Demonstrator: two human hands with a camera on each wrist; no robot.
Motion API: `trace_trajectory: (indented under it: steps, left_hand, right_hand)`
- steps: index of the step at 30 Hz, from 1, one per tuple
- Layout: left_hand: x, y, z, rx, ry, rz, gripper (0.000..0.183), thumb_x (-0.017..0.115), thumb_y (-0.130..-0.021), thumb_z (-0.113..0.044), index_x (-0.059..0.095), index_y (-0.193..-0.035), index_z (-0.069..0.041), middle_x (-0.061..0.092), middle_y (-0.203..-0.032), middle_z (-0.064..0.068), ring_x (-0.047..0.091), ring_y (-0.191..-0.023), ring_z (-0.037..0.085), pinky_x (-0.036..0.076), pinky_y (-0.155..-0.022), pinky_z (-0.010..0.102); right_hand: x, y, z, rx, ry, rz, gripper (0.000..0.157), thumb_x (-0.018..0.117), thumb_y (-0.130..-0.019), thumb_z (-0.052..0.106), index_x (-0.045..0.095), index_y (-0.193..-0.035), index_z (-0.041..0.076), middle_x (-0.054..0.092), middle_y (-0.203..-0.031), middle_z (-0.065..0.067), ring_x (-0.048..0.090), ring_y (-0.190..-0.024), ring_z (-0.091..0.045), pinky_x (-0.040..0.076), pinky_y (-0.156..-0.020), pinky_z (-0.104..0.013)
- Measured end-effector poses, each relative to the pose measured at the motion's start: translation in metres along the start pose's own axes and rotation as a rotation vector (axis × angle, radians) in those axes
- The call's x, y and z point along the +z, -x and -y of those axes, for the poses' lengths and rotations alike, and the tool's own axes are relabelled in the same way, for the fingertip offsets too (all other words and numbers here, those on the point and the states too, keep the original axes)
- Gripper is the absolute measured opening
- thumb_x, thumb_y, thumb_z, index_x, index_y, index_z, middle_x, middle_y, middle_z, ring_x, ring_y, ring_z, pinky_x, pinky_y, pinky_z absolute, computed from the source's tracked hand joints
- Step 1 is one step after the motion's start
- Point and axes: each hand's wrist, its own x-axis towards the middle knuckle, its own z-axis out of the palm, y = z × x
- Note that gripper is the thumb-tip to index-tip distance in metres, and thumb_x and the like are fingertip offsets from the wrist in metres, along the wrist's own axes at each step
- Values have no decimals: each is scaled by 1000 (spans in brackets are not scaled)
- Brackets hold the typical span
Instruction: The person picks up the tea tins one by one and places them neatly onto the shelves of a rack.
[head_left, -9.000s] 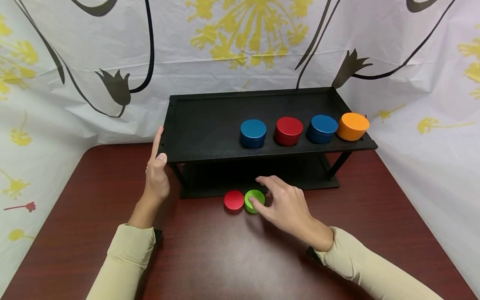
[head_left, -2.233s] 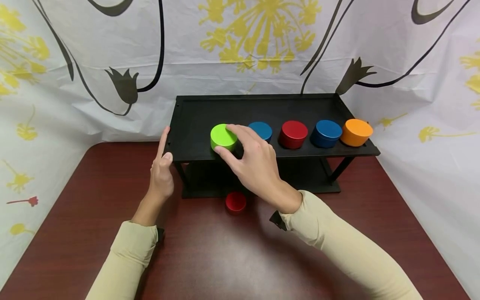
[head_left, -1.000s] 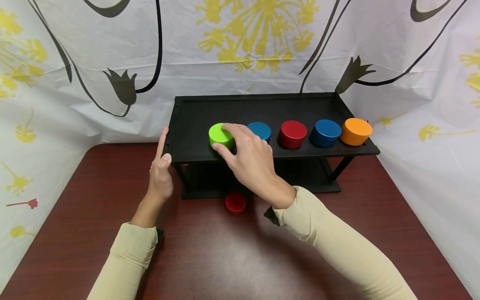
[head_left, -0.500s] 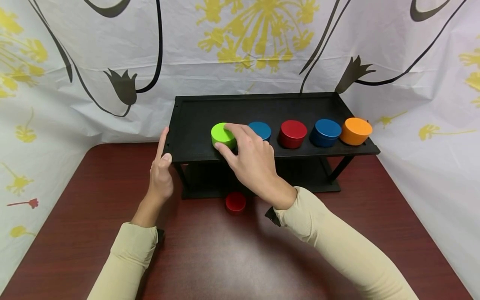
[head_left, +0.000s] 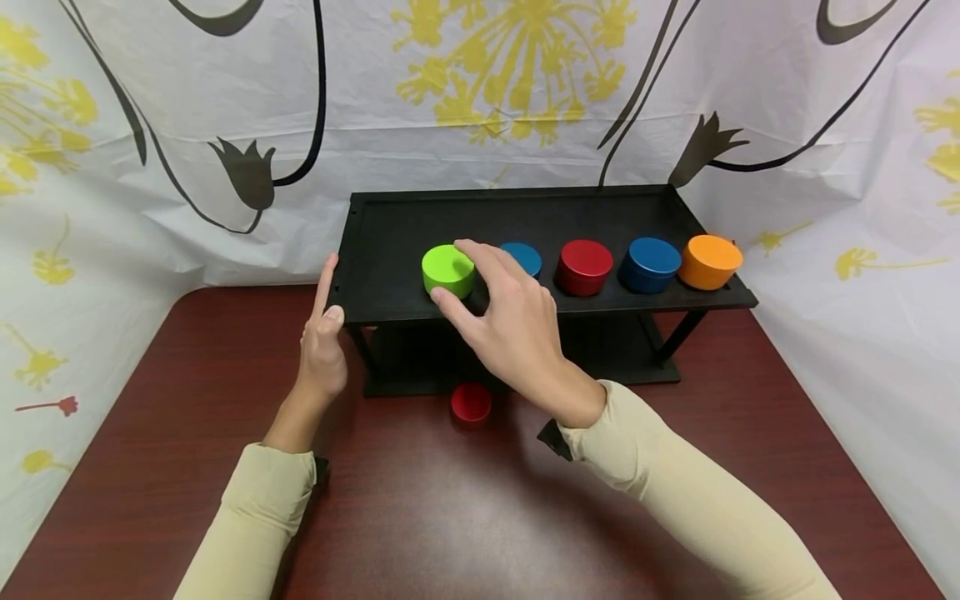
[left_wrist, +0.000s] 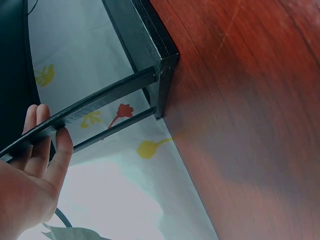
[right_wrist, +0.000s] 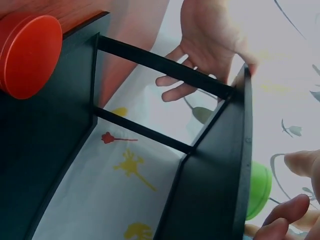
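Observation:
A green round tin [head_left: 447,271] stands near the front edge of the black two-tier shelf's top [head_left: 420,221]. My right hand [head_left: 513,321] is spread around its right side, thumb and fingers apart; the right wrist view shows a gap between fingers and green tin [right_wrist: 259,190]. The hand partly hides a blue tin [head_left: 522,257] behind it. My left hand [head_left: 322,350] rests against the shelf's left end, index finger straight along the edge and thumb at the front corner. In the left wrist view, the left hand's fingers [left_wrist: 61,155] lie extended against a shelf post [left_wrist: 100,97].
Farther right on the top tier are a red tin [head_left: 584,267], another blue tin [head_left: 650,265] and an orange tin [head_left: 711,262]. A second red tin [head_left: 471,405] stands on the brown table [head_left: 420,500] before the lower tier. A patterned white cloth [head_left: 450,150] hangs behind.
The green tin went from the table to the top tier in my right hand. Since half a second ago, my right fingers have spread off it and drawn slightly right. My left hand stays at the shelf.

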Motion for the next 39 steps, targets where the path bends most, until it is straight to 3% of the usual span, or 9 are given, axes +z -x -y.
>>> trace_trajectory:
  steps: [3, 5, 6, 9, 12, 21, 25, 28, 39]
  left_hand:
    - [1, 0, -1, -11, 3, -5, 67, 26, -93, -39, 25, -159, -31, 48, -78, -2, 14, -58, 6, 9, -51, 35]
    - [1, 0, -2, -16, 0, -6, 68, 27, -92, -40, 26, -159, -31, 25, -70, -2, 9, -56, 6, 7, -49, 36]
    - [1, 0, -2, -13, -4, -7, 68, 27, -92, -39, 26, -159, -30, 32, -70, -1, 8, -56, 6, 6, -49, 36]
    - [0, 0, -1, 0, -9, 0, 68, 26, -93, -38, 24, -160, -27, 58, -116, -2, 8, -56, 7, 6, -49, 37]
    - [0, -1, 0, 11, -17, 2, 68, 25, -93, -38, 23, -160, -25, 29, -159, -9, 9, -58, 9, 6, -50, 38]
    - [1, 1, 3, -23, 33, -2, 68, 24, -93, -37, 24, -160, -26, 37, -152, -8, 24, -69, 13, 16, -59, 36]
    - [1, 1, 3, -2, 64, 3, 67, 24, -93, -35, 23, -160, -27, 27, -160, -10, 39, -109, 13, 26, -80, 34]
    - [1, 0, 3, 10, 74, 8, 67, 24, -93, -35, 23, -160, -28, 24, -161, -10, 28, -135, 10, 21, -103, 41]
    - [2, -1, 2, 11, 72, 11, 68, 24, -93, -35, 23, -160, -27, 24, -161, -10, 25, -140, 10, 18, -107, 45]
  right_hand:
    - [-6, 7, 0, -33, -12, -26, 50, 73, -89, 37, 63, -132, 13, 63, -126, -3, 62, -110, -16, 54, -75, -39]
    - [-10, 14, 0, -59, -12, -38, 49, 73, -88, 36, 64, -130, 13, 63, -125, -3, 61, -110, -15, 54, -76, -38]
    - [-11, 18, 0, -70, -13, -41, 48, 73, -88, 35, 64, -130, 12, 63, -124, -3, 61, -110, -14, 54, -76, -38]
    - [-13, 30, 0, -92, -12, -32, 48, 74, -87, 35, 65, -128, 12, 64, -123, -3, 62, -109, -13, 54, -74, -37]
    - [-15, 40, -1, -100, -20, -15, 48, 75, -87, 35, 65, -128, 12, 64, -122, -3, 63, -105, -14, 54, -71, -36]
    - [-16, 61, -4, -112, -48, 37, 48, 76, -85, 33, 66, -127, 12, 64, -121, -2, 65, -101, -13, 54, -68, -31]
    - [-13, 70, -9, -98, -63, 67, 48, 77, -85, 32, 65, -127, 12, 65, -119, -2, 66, -99, -13, 55, -69, -32]
    - [-12, 75, -14, -77, -64, 97, 48, 77, -85, 33, 65, -127, 12, 65, -119, -2, 67, -97, -13, 55, -69, -32]
    - [0, 90, -34, -5, -77, 203, 49, 76, -86, 33, 64, -129, 13, 65, -122, -1, 68, -98, -14, 56, -74, -34]
